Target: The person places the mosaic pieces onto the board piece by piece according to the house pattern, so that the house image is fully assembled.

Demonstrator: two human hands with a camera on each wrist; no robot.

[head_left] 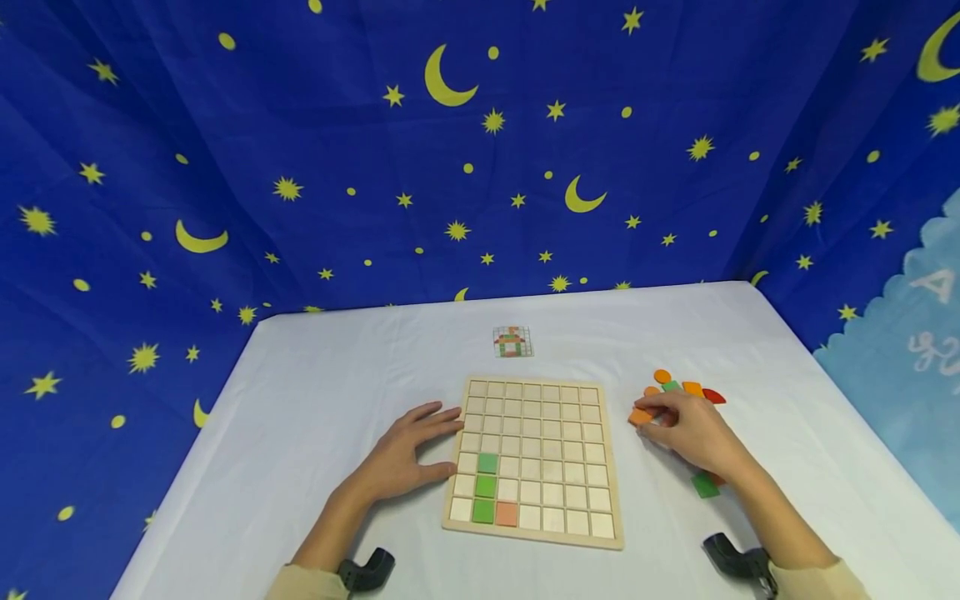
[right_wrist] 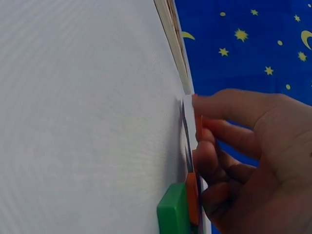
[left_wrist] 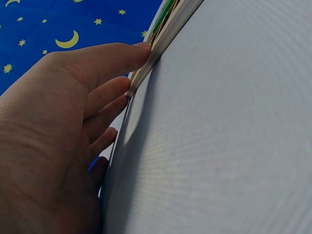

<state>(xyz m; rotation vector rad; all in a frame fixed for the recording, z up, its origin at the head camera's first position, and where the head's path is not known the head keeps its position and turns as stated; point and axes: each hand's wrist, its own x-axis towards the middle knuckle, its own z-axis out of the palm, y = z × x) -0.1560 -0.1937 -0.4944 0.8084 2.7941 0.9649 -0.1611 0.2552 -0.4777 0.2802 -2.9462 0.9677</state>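
Note:
A wooden grid board [head_left: 551, 450] lies flat on the white table. Three green tiles [head_left: 486, 486] stand in a column at its lower left, with a salmon tile [head_left: 507, 514] beside the bottom one. My left hand [head_left: 405, 454] rests at the board's left edge, its spread fingers touching the rim; the left wrist view shows the thumb [left_wrist: 126, 56] against that edge. To the board's right, my right hand [head_left: 697, 429] pinches an orange tile [head_left: 640, 416] between thumb and fingers. In the right wrist view, this orange piece [right_wrist: 198, 124] appears edge-on, held above the cloth.
Around my right hand lie loose pieces: an orange disc [head_left: 662, 376], a red piece [head_left: 714, 397], an orange piece [head_left: 693, 389] and a green tile [head_left: 705, 485], among others partly hidden. A small picture card [head_left: 513, 342] with a coloured grid pattern lies behind the board.

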